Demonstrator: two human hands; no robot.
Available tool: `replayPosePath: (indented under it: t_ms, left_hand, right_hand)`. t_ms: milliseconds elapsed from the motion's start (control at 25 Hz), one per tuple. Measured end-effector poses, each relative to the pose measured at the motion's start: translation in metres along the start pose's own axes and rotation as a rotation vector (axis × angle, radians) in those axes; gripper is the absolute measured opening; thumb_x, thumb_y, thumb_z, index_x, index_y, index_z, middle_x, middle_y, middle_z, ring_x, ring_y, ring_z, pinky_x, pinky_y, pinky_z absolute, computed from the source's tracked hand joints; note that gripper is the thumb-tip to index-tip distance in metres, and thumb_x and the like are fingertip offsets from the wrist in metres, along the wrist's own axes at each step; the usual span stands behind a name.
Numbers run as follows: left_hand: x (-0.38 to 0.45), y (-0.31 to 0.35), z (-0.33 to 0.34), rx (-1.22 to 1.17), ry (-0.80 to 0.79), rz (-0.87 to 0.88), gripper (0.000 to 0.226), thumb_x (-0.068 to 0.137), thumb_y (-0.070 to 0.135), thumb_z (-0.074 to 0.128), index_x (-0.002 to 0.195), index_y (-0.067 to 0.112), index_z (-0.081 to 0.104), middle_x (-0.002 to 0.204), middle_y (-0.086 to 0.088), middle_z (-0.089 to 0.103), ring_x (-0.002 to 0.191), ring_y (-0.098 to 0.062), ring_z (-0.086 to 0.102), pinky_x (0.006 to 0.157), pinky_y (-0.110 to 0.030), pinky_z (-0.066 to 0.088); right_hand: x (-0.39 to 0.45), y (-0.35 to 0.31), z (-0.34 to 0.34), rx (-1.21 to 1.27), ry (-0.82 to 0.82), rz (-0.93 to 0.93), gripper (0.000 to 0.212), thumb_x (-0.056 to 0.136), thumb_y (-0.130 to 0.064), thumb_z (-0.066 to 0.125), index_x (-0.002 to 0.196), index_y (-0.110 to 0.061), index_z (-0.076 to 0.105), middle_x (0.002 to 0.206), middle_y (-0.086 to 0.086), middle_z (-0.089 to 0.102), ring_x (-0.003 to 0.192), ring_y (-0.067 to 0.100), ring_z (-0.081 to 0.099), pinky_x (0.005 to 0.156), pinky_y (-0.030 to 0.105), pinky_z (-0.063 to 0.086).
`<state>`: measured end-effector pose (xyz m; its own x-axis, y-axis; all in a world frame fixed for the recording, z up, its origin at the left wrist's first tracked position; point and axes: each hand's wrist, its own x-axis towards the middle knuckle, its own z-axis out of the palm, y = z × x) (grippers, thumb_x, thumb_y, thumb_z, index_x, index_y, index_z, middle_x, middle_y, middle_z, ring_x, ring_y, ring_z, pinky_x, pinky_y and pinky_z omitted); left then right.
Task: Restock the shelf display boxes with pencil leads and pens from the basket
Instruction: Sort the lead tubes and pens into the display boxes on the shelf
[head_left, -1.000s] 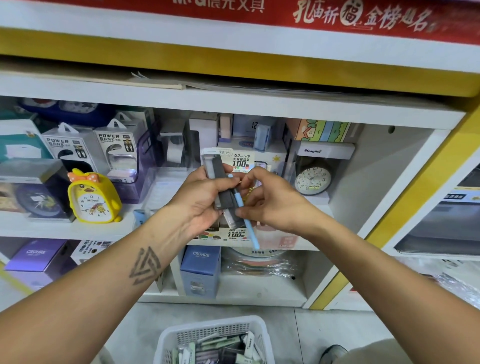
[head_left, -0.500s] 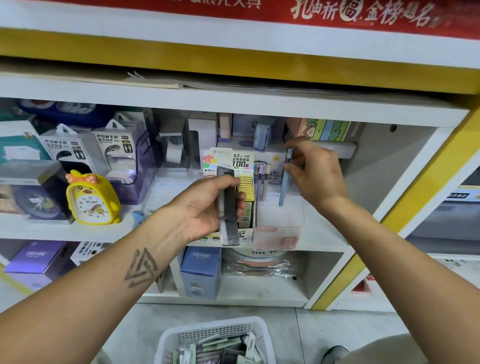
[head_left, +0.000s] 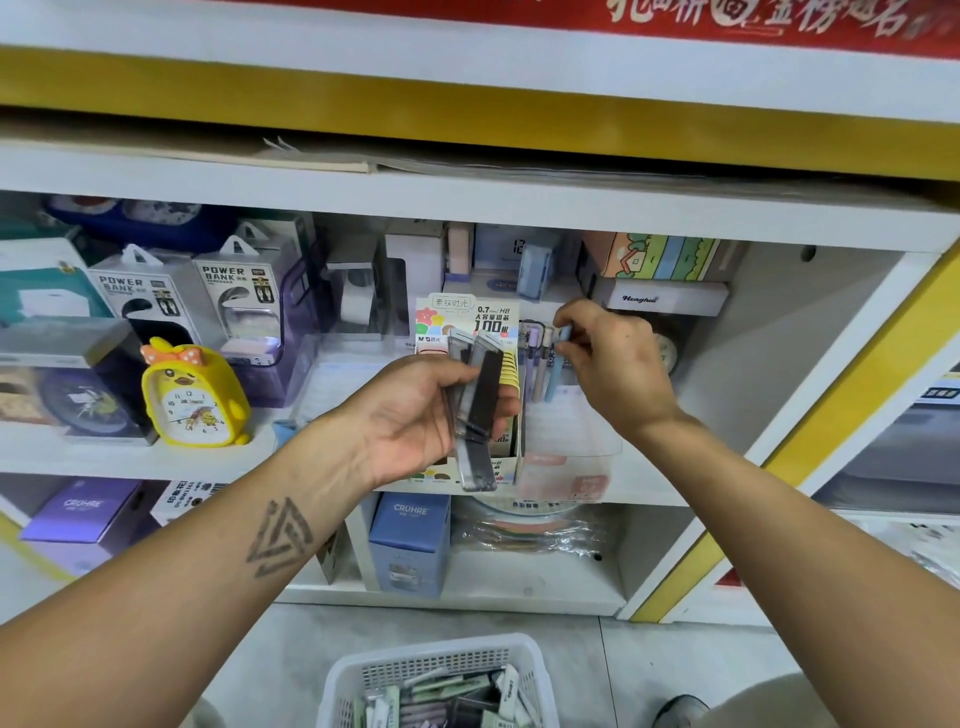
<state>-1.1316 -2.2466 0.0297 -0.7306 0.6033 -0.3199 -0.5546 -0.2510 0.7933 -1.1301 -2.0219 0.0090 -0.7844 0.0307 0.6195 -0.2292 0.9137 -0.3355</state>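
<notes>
Slotting blue pen (head_left: 555, 375) among pens

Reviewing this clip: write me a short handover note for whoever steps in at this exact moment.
Left hand holds several pencil lead cases in front of the lead display box.
Right hand pinches a blue pen, upright in the clear pen box beside other pens.
Left to do: release the pen, shelve the cases, empty the basket on the floor.

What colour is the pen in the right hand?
Light blue: the pen pinched by the right hand, seen in the head view.
</notes>
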Motion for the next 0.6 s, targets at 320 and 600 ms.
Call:
replayPosePath:
  t_ms: [320,600]
  left_hand:
    - [-0.001,-0.001,-0.002,0.017,-0.045,0.022,0.029,0.095,0.002,0.048,0.119,-0.009,0.059,0.105,-0.030,0.069,0.094,-0.037,0.072,0.081,-0.045,0.058]
    - [0.002,-0.003,-0.004,0.070,-0.141,0.069,0.026,0.096,0.000,0.050,0.117,-0.004,0.063,0.116,-0.034,0.064,0.107,-0.044,0.065,0.091,-0.052,0.053]
  right_hand:
    - [-0.002,-0.001,0.002,-0.128,-0.124,0.046,0.014,0.097,-0.004,0.054,0.105,-0.002,0.065,0.091,0.018,0.069,0.082,0.038,0.064,0.070,0.047,0.053]
    - [0.006,-0.041,-0.017,0.526,-0.259,0.415,0.017,0.094,-0.034,0.067,0.104,-0.021,0.072,0.081,0.000,0.075,0.065,0.012,0.065,0.057,0.028,0.052]
